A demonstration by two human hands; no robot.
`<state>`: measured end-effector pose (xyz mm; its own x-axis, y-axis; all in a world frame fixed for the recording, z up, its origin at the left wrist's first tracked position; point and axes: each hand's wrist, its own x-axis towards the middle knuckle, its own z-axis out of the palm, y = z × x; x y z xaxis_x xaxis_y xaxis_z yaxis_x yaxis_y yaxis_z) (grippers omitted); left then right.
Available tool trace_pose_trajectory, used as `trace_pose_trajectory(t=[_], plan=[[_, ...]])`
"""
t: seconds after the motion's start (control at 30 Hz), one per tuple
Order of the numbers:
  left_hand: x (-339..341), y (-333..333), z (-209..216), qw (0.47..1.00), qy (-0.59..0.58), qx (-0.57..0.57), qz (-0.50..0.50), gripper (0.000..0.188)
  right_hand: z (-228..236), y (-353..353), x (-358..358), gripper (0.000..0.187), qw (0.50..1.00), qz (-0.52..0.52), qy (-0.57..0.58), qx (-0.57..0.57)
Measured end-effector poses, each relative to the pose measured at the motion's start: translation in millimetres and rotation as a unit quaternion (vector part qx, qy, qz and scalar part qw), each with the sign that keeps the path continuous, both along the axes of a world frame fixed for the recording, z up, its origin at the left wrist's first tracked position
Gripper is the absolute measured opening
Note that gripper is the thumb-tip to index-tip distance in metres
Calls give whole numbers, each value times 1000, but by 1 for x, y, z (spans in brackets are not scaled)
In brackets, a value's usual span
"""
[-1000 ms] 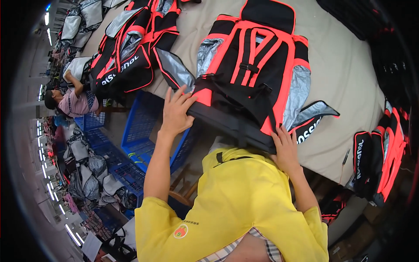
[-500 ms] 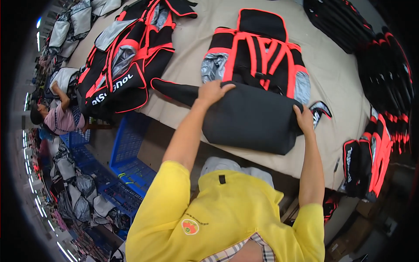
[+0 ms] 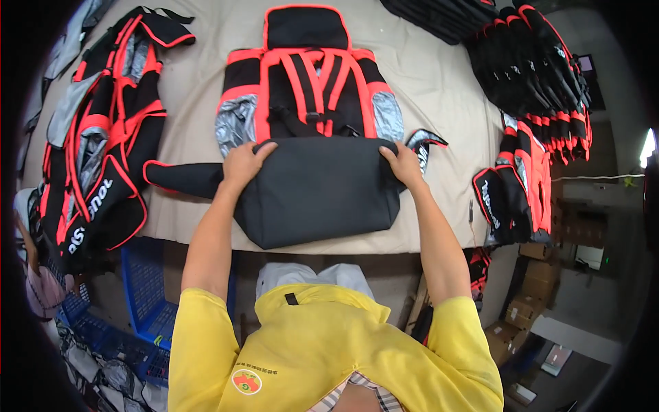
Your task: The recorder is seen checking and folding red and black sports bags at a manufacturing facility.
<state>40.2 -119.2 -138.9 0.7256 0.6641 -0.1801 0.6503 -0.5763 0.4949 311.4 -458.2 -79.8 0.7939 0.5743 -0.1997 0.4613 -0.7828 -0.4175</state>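
A large black backpack with neon red-orange trim and silver side panels lies on the cloth-covered table, its straps facing up and its flap spread out at the far end. Its broad plain black base is turned toward me at the near edge. My left hand grips the upper left corner of this base, thumb on top and fingers hidden beneath. At the opposite corner, my right hand grips in the same way. A black trimmed strip sticks out to the left, and a shorter lettered piece to the right.
On the left of the table lies another similar backpack. Stacked black bags and a folded bag are at the right, near a thin dark tool. Blue crates and a person are at lower left.
My view has swung to the right, so the table and bags sit further left in it. The backpack's base now lies squarer to me, with both hands still on its corners.
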Motion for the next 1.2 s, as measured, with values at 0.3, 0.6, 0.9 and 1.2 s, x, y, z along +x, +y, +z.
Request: trace_pose_trajectory(t=[0.3,0.6,0.9,1.2], plan=[[-139,-99,81,920,-271,185,-212,42,45,-140,-149,46,981,32,-110,155],[-211,-127,-7,936,-182,134,-270,43,-4,-157,-206,38,985,-70,-73,139],[-215,-128,4,945,-161,110,-262,41,215,-59,-231,31,876,53,286,385],[-188,-146,22,960,-114,147,-209,36,327,-25,-199,47,525,242,208,789]])
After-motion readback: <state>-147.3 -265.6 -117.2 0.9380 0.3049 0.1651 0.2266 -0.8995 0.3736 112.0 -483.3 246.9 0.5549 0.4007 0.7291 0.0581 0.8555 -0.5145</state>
